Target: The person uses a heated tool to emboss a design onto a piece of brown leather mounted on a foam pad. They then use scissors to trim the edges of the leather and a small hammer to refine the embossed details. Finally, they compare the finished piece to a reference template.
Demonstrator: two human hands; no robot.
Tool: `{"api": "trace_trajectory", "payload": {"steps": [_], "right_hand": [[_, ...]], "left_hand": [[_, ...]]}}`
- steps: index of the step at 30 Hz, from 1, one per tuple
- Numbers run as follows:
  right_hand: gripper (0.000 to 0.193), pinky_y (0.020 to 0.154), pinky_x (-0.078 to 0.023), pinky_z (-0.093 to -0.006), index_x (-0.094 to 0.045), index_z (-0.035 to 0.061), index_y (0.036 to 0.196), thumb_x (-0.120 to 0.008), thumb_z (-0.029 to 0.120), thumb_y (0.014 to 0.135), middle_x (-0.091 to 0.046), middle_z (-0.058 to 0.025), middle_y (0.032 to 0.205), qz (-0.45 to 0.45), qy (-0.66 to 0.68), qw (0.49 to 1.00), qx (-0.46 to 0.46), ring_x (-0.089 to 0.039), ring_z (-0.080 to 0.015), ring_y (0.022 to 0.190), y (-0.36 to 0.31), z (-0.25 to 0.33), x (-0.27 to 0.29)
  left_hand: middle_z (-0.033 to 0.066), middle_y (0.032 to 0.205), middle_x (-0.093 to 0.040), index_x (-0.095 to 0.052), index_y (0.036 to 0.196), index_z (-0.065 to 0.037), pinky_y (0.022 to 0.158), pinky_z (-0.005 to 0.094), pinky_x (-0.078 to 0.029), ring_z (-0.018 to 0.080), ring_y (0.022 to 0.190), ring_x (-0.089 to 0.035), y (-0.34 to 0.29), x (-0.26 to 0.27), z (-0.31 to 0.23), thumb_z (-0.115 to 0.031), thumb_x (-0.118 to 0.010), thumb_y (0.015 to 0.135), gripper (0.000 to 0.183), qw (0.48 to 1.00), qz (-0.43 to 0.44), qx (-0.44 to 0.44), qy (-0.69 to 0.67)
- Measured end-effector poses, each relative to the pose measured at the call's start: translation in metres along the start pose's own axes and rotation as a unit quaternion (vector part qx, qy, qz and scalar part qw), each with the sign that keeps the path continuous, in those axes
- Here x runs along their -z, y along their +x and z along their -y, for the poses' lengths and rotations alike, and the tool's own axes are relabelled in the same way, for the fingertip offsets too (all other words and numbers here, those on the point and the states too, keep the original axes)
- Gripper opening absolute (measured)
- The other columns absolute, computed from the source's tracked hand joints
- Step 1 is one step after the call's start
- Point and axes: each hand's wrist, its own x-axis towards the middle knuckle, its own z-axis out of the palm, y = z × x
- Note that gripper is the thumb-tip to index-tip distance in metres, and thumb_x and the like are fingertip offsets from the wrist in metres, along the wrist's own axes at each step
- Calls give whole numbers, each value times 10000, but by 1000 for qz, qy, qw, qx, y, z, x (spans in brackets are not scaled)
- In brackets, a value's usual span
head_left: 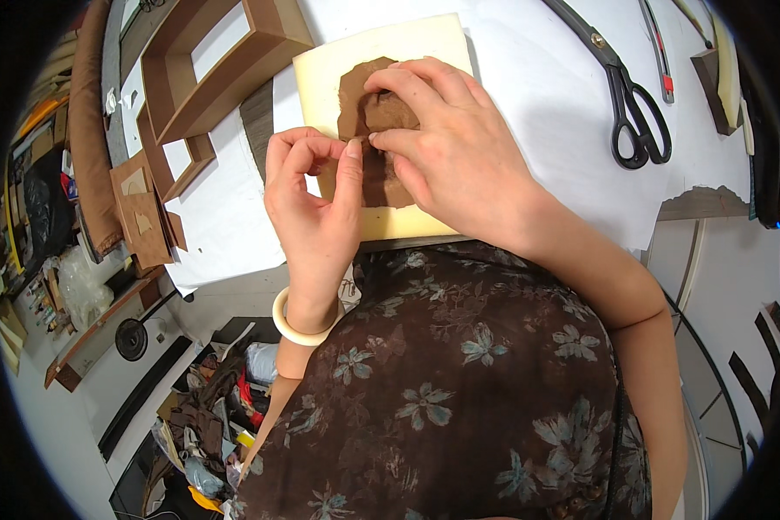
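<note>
- Brown leather piece lying on a cream foam pad at the near edge of the white table; most of it flat against the pad, upper part puckered under the fingers
- Judged partly done: lower strip darker and smooth, seemingly pressed down already; top and right edge apparently left to smooth, though much hidden by the hands
- Left hand curled, thumb and forefinger pinching the piece's left edge at the middle; pale bangle on that wrist
- Right hand spread flat over the piece, fingertips pressing down; holding nothing
- Counted: one leather piece on the pad; one pad; two hands, both on the piece
- One pair of black scissors well apart at the right; one red-handled tool beyond them
- Brown box frames at the left, two or three, exact number unclear; several brown offcuts just below them
</note>
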Motion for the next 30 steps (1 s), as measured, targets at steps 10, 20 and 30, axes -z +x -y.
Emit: {"api": "trace_trajectory", "payload": {"steps": [10,20,30], "right_hand": [[163,1179,-441,-475,-842,82,973,-793,84,818,-606,-58,1438,12,-13,1000,6,-520,-301,1401,0,-1,2],[232,1091,-507,-470,-818,64,1052,-761,-10,840,-654,-114,1397,-28,78,996,18,-594,-355,1328,-2,-8,13],[236,941,-555,-368,-814,88,1206,-721,104,990,-736,-112,1287,-247,-258,934,-28,-702,-286,1152,60,-121,210]], "left_hand": [[58,1108,-593,-716,944,14,779,257,-471,120,872,-523,2,7,9,-31,-822,941,115,998,9,60,-34],[49,1062,-600,-719,939,-3,762,272,-449,139,865,-515,2,3,11,-39,-836,920,124,998,4,43,-39],[49,1043,-562,-671,871,1,711,280,-419,137,826,-497,-2,-4,-2,-33,-814,918,154,997,-22,39,-57]]}}
